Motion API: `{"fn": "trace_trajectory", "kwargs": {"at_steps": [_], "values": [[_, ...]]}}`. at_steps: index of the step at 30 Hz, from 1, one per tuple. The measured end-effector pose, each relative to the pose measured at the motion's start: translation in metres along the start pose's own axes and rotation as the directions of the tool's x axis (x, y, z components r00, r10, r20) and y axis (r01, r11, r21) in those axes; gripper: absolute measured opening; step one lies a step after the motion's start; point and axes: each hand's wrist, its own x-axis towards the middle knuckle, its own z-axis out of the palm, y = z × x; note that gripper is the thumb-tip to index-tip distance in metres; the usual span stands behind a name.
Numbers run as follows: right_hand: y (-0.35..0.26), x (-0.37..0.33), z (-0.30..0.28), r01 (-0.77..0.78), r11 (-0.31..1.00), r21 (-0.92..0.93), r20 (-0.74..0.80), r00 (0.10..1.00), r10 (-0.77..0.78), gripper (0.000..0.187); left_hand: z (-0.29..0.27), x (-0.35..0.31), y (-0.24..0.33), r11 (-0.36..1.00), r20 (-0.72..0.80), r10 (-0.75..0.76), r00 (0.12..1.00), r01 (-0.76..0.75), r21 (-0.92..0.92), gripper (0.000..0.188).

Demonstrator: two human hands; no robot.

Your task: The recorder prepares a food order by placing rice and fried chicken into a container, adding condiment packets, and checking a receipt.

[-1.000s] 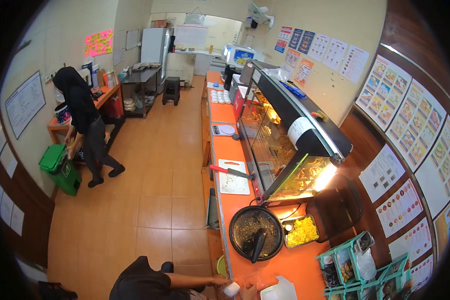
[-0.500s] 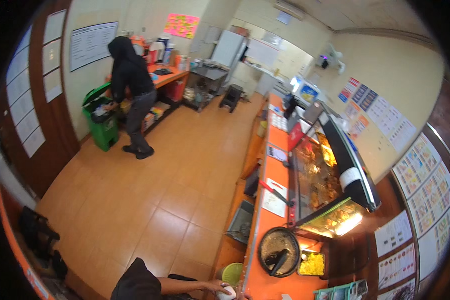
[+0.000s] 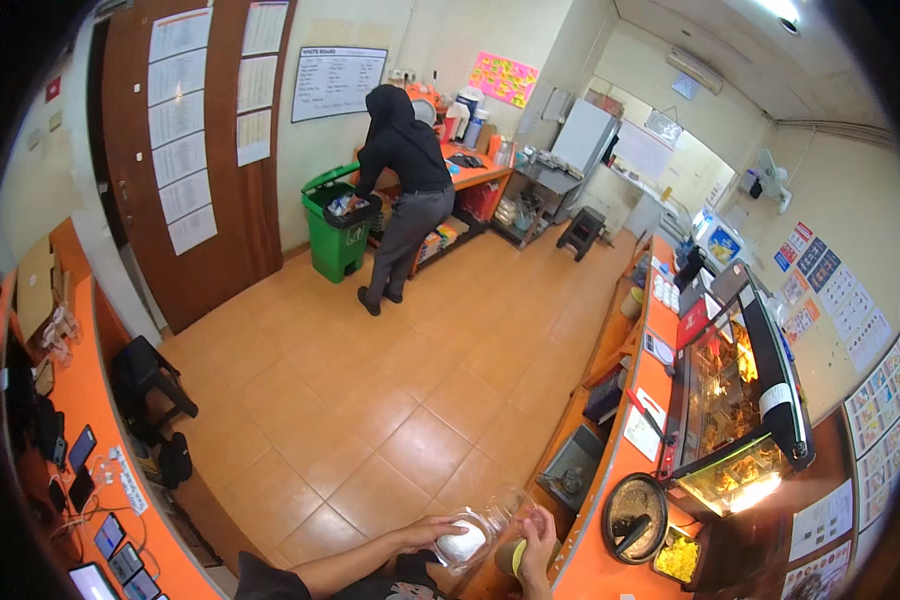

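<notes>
A clear plastic container (image 3: 487, 543) with its lid (image 3: 511, 507) swung up is in front of me, above the floor beside the orange counter. Inside it sits a rounded white mound (image 3: 461, 541), perhaps rice. My left hand (image 3: 428, 534) grips the container from its left side, the fingers reaching over the edge by the mound. Closed at the right side of the lid is my right hand (image 3: 538, 540), its fingertips pinching the thin plastic. Beneath that hand a yellow-green tub (image 3: 510, 557) is partly hidden.
Along the right counter (image 3: 582, 560) are a black bowl (image 3: 620, 500) with a dark-handled tool, a tray of yellow food (image 3: 678, 558) and a lit glass food warmer (image 3: 720, 400). Phones (image 3: 110, 537) lie on the left counter. A person (image 3: 402, 170) bends over a green bin (image 3: 335, 245).
The view has swung left, bringing the left counter into sight. Both my hands and the open container now show more fully. The person at the bin leans further over, an arm in it.
</notes>
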Motion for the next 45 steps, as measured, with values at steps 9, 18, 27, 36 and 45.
{"fn": "trace_trajectory", "kwargs": {"at_steps": [9, 18, 27, 36, 45], "values": [[-0.027, -0.054, 0.056, 0.420, 0.820, -0.389, 0.535, 0.828, -0.170, 0.043, -0.009, -0.026, 0.032, 0.878, -0.146, 0.330, 0.933, -0.360, -0.315, 0.048], [0.009, -0.062, 0.069, -0.076, 0.989, 0.124, 0.069, 0.995, 0.068, 0.041, -0.003, -0.025, 0.041, 0.941, -0.009, 0.309, 0.951, -0.307, -0.140, 0.053], [-0.022, -0.062, 0.019, -0.271, 0.893, 0.359, 0.044, 0.961, 0.274, 0.052, 0.032, -0.013, 0.059, 0.988, 0.173, 0.155, 0.973, -0.151, -0.038, 0.053], [-0.025, -0.121, -0.055, -0.096, 0.826, 0.556, -0.223, 0.940, 0.259, 0.050, 0.094, 0.024, 0.045, 0.899, 0.343, -0.155, 0.926, -0.012, 0.438, 0.068], [-0.011, -0.194, -0.107, -0.002, 0.744, 0.668, -0.399, 0.843, 0.360, 0.040, 0.163, 0.053, -0.011, 0.840, 0.390, -0.356, 0.849, 0.108, 0.532, 0.077]]}}
